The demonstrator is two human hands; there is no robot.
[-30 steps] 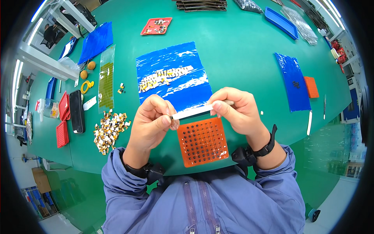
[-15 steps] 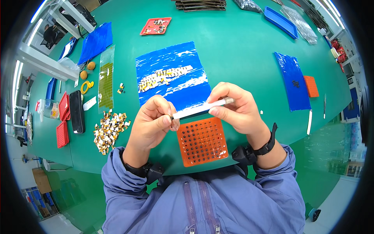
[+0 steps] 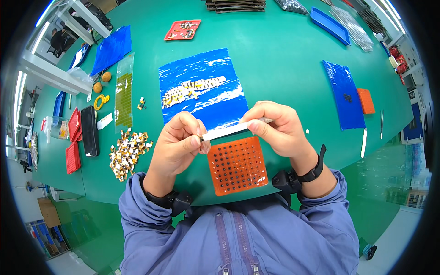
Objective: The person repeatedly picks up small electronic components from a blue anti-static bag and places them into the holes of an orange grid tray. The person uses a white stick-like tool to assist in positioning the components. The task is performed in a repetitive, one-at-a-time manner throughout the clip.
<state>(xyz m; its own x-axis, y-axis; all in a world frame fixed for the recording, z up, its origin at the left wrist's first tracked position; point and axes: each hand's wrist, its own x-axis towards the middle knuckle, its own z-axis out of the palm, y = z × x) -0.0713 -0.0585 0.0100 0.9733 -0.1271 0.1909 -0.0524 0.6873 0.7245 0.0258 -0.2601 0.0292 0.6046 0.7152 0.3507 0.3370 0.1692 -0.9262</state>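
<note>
My right hand (image 3: 275, 126) pinches a slim white strip (image 3: 224, 131) between thumb and fingers, above the near part of the blue sheet. The strip slants slightly, and its left end meets the fingertips of my left hand (image 3: 184, 140). Those fingertips are closed on a tiny dark piece, too small to name. Just below, an orange perforated tray (image 3: 237, 166) lies on the table with rows of small black parts in its holes. Beyond the hands is a blue sheet (image 3: 206, 68) bearing a cluster of small white-and-gold pieces (image 3: 192, 90).
A loose heap of white-and-gold pieces (image 3: 128, 154) lies to the left, near a black case (image 3: 90, 130) and red trays (image 3: 73, 157). A red tray (image 3: 182, 30) of parts sits farther off. On the right are another blue sheet (image 3: 343, 94), an orange tray (image 3: 365, 101) and tweezers (image 3: 382, 123).
My right fingers have shifted slightly down along the white strip, covering more of its right end. My left hand keeps its pinch at the other end.
</note>
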